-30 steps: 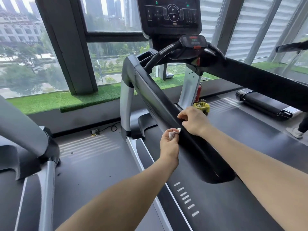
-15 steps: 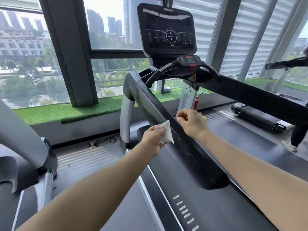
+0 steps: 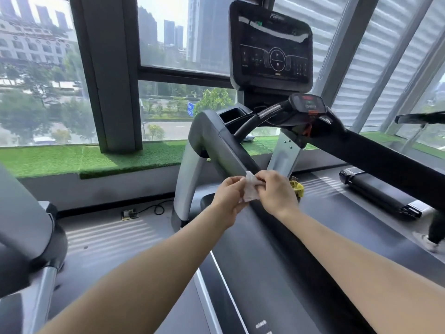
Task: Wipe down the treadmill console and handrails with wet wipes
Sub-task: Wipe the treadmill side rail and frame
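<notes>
A small white wet wipe [image 3: 250, 190] is pinched between both my hands just above the treadmill's left handrail [image 3: 231, 153]. My left hand [image 3: 227, 197] grips its left side and my right hand [image 3: 277, 194] grips its right side. The black handrail runs from the upper left down toward me. The dark console screen [image 3: 272, 47] stands upright ahead, with a smaller control pod [image 3: 307, 104] below it. The right handrail [image 3: 385, 155] slopes down to the right.
A yellow object [image 3: 297, 188] lies on the treadmill deck behind my right hand. Another treadmill's rail [image 3: 21, 213] stands at the left. A person's leg and shoe [image 3: 431, 242] are at the right edge. A cable and socket [image 3: 130, 214] lie on the floor.
My left hand rose with the wipe from the side of the left handrail. My right hand came off the rail and now grips the wipe too. The view tilted upward.
</notes>
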Demonstrator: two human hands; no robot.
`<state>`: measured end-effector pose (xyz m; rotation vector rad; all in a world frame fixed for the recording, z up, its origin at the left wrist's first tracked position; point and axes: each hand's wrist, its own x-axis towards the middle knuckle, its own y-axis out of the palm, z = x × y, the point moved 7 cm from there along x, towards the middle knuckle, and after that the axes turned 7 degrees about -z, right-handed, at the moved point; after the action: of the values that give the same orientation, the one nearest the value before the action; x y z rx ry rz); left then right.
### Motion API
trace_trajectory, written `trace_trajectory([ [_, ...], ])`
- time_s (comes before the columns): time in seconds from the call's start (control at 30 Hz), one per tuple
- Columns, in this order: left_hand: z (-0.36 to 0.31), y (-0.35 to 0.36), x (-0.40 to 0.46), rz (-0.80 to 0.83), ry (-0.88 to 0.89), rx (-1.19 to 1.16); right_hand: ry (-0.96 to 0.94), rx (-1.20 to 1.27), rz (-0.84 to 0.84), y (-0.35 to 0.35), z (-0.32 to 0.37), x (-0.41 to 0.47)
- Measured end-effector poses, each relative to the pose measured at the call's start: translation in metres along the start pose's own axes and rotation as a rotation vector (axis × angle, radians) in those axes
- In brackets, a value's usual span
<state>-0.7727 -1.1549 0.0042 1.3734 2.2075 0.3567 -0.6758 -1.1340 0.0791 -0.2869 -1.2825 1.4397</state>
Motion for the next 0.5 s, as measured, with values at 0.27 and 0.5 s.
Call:
trace_trajectory([
  [0.27,-0.021,-0.063,0.131,-0.159,0.094,0.167,-0.136,-0.147,0.045,0.074,0.019,0.117],
  [0.5,-0.029,-0.075,0.215,-0.19,0.167,0.207,-0.448,-0.338,0.14,0.148,0.048,0.205],
])
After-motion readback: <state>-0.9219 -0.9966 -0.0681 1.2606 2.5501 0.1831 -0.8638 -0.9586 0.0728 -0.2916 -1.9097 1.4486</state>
